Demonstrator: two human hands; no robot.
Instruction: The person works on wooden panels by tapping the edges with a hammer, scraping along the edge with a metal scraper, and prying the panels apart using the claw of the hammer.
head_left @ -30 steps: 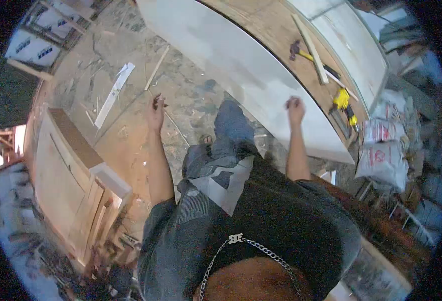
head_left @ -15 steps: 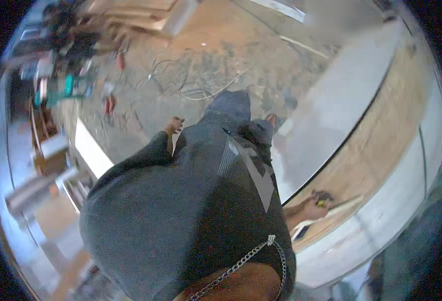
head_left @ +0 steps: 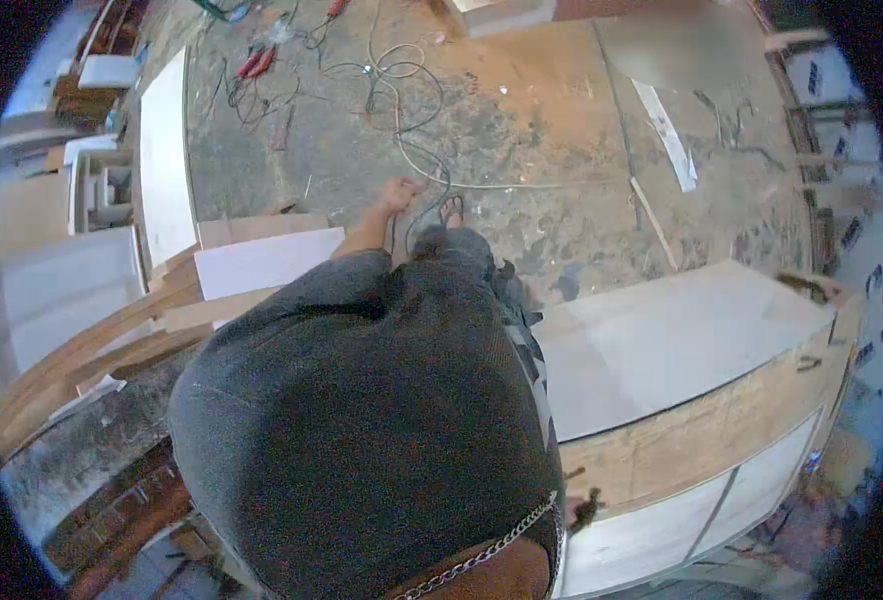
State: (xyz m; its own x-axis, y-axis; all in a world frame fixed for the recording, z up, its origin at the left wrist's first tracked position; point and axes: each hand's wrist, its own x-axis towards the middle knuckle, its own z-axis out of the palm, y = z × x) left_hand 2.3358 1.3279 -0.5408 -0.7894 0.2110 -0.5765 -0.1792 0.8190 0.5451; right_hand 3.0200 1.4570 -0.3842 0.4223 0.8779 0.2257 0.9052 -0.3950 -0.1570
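My left hand (head_left: 399, 193) hangs in the air over the floor, fingers loosely bent and apart, holding nothing. Low on the right, my right hand (head_left: 575, 514) is mostly covered by my dark shirt (head_left: 361, 430). A small dark tool (head_left: 588, 506) shows at its fingers, too unclear to name. That hand is beside the long wooden cabinet (head_left: 651, 465), which has a white top panel (head_left: 671, 350) and a bare plywood strip along its side. At the cabinet's far corner sits a dark, blurred object (head_left: 804, 288).
Cables (head_left: 401, 130) lie looped across the dirty floor ahead, near my foot (head_left: 451, 208). Red-handled tools (head_left: 256, 62) are at the upper left. A white board (head_left: 166, 150) and stacked panels (head_left: 261, 262) stand left. A narrow strip (head_left: 653, 222) lies beyond the cabinet.
The view has swung, showing more of the cabinet and the left-hand panels. My right hand, earlier over the plywood with the dark tool, is now closer to my body and mostly hidden.
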